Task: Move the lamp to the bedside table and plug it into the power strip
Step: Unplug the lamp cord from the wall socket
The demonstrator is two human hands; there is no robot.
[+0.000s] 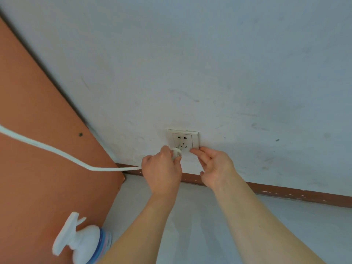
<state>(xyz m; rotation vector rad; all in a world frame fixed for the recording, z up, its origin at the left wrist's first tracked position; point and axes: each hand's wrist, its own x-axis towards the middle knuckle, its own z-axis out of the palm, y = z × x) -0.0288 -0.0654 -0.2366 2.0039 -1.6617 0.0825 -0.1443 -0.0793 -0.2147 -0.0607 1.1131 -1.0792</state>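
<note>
Two bare forearms reach in from the lower edge, with no sleeve, watch, bracelet or ring on either. The left hand (162, 169) and the right hand (215, 166) are ungloved; the fingers (198, 154) are slim, with short plain nails and no polish

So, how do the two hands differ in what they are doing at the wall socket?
The left hand is closed around the white plug, while the right hand holds nothing. The left hand is at the wall socket's lower-left; the right hand's fingertips rest at its lower-right corner. Both are bare.
</note>
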